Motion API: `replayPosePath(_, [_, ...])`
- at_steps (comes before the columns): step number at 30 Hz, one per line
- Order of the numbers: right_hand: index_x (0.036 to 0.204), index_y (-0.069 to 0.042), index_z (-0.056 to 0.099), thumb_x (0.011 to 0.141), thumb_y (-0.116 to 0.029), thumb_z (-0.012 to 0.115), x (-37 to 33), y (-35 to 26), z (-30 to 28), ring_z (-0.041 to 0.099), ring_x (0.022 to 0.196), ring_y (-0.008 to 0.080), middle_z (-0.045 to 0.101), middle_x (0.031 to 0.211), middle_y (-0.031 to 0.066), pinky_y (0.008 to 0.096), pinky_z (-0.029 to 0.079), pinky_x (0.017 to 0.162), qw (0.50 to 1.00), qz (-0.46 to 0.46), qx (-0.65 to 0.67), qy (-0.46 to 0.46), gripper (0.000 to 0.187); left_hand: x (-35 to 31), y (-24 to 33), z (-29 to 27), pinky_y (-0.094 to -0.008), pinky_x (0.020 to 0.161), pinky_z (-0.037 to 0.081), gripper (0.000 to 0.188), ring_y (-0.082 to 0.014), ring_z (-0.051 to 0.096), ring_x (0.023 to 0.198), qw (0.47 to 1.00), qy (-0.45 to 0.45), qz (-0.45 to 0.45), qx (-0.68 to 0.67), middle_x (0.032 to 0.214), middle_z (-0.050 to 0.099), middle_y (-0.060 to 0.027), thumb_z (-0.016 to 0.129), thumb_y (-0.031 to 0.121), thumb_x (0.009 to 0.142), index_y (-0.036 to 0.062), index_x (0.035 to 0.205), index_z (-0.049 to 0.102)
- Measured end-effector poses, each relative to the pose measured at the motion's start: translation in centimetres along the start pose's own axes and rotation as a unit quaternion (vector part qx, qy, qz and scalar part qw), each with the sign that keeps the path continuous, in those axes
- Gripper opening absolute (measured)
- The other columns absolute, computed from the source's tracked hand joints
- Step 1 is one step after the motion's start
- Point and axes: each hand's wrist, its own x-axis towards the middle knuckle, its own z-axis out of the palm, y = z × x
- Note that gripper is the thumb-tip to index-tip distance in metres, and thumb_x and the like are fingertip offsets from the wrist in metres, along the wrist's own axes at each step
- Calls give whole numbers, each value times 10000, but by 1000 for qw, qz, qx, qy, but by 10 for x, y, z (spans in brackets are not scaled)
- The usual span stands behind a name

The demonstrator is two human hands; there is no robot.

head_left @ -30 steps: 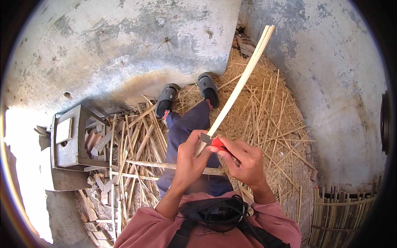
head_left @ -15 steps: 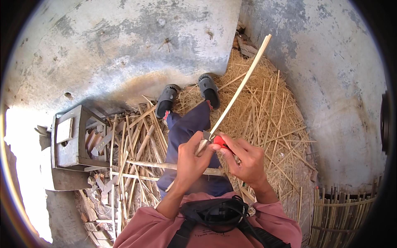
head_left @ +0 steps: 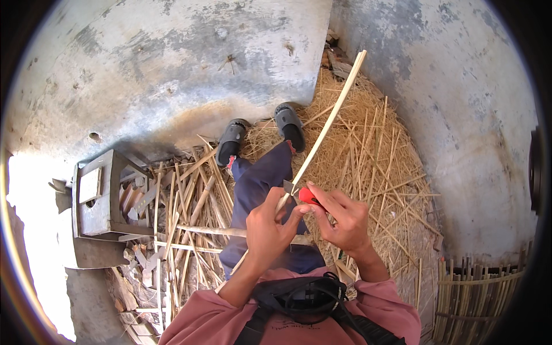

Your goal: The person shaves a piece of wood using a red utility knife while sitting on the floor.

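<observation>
A long pale bamboo strip (head_left: pixel 330 118) slants from above my lap up toward the far right, its lower part running through my left hand (head_left: pixel 267 227). The fingers of that hand are closed round the strip. In my right hand (head_left: pixel 345 223) is a red-handled knife (head_left: pixel 309 196), gripped between thumb and fingers. Its short grey blade lies against the strip just beyond my left fingertips, with a small curl of shaving beside it. Both hands are close together over my legs, thumbs nearly touching.
Bamboo sticks (head_left: pixel 198 198) lie on the left; shavings and thin strips (head_left: pixel 374 155) cover the floor to the right. A stick (head_left: pixel 213 230) crosses by my legs. A wooden box frame (head_left: pixel 95 201) stands at left, a slatted bamboo basket (head_left: pixel 474 305) at lower right. Walls (head_left: pixel 190 63) close in ahead.
The strip's far end has shifted slightly left and down. The blade and red handle have moved a little within the same spot; both hands keep their grips.
</observation>
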Motion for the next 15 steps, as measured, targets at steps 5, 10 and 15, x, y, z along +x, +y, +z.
replayPosePath(5, [1335,-83,756,922,-110,798,12,19,-7,675,604,233,754,884,118,335,482,505,998,57,27,32,416,-16,-8,1,-374,499,385,473,-214,442,504,999,-21,-12,30,606,496,-57,784,495,970,55,1073,642])
replayPosePath(10, [1337,-82,755,926,-108,798,18,22,-15,662,596,224,747,872,128,339,483,516,999,46,9,-1,415,-15,-7,-4,-408,525,415,427,-271,508,513,999,-26,-24,41,609,515,-79,729,480,1015,67,1082,645])
replayPosePath(15, [1326,-83,763,931,-109,798,22,37,-9,647,585,211,736,846,122,339,481,521,998,40,41,30,398,-19,-15,-7,-468,550,422,318,-365,591,561,998,-19,-15,51,619,553,-120,612,389,1098,74,1071,637])
